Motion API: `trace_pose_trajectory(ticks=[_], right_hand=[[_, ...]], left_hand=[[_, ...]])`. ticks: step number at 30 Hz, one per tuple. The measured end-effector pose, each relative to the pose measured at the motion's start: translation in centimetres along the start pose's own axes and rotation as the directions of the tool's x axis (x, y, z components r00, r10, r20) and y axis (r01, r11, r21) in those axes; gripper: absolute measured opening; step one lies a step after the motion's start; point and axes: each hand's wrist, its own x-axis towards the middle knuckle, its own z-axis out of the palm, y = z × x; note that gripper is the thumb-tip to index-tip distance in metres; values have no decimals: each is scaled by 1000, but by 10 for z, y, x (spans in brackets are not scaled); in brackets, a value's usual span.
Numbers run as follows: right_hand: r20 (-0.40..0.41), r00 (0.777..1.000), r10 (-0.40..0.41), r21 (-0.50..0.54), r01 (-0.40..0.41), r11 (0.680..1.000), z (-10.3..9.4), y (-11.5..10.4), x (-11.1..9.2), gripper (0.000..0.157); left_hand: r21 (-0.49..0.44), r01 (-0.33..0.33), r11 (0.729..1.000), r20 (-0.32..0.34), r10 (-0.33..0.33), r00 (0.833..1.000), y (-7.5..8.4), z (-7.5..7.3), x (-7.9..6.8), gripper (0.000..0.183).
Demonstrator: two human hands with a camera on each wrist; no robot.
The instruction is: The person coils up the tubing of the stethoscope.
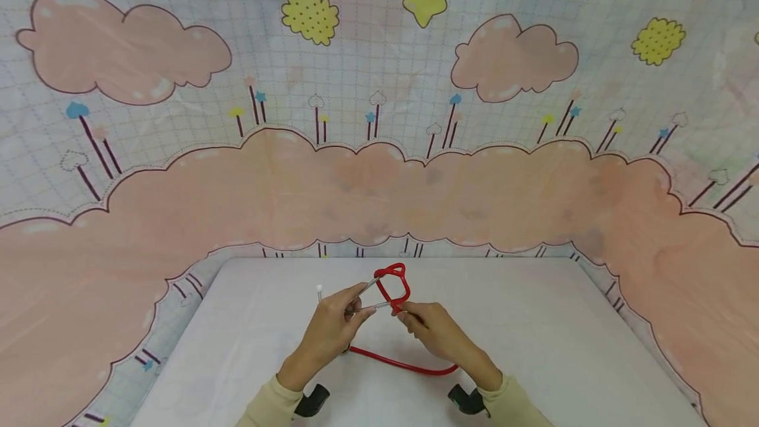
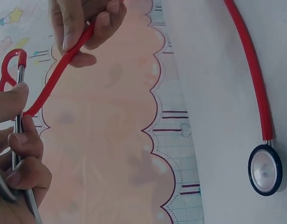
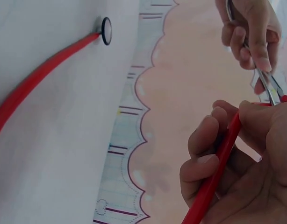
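Note:
A stethoscope with red tubing [image 1: 403,365] is held up over the white table by both hands. My left hand [image 1: 333,323] grips its metal ear tubes [image 2: 20,79], and a white ear tip [image 1: 319,289] sticks up behind the knuckles. Around the tubing near the fork, the fingers of my right hand [image 1: 435,329] are curled. Between the hands, the red branches bend into a loop [image 1: 406,282] above the fork. The rest of the tubing hangs down and runs along the tabletop to the round chest piece [image 2: 265,169], which has a dark rim and lies on the table.
The white tabletop [image 1: 534,321] reaches to a cloth backdrop [image 1: 367,196] printed with clouds and stars, which rises behind it and along both sides. A dark wrist camera [image 1: 312,402] is strapped at the left wrist, another [image 1: 466,400] at the right.

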Motion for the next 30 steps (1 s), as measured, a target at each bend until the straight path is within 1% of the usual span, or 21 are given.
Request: trace_pose_trajectory(ticks=[5,8,11,17,23,30], right_hand=[[27,1000,5,7,-5,1000,2,-1,-5,23],[34,999,16,-5,-16,1000,3,0,-7,24],[41,999,33,-16,-32,999,3,0,-10,24],[11,1000,23,-18,-23,1000,2,-2,-13,20],[-19,1000,2,-30,-2,1000,2,-5,-18,21],[-59,997,-48,-49,45,998,2,-9,-22,23]], left_hand=[[13,18,1000,-36,-17,999,-2,0,0,42],[30,28,999,-66,-26,998,-4,0,1,43],[55,41,998,-80,-37,996,-6,0,1,44],[115,40,993,-94,-29,995,-9,0,0,46],[183,38,982,-94,-21,995,-12,1,-1,47],[268,38,963,-58,-24,998,-14,0,-3,48]])
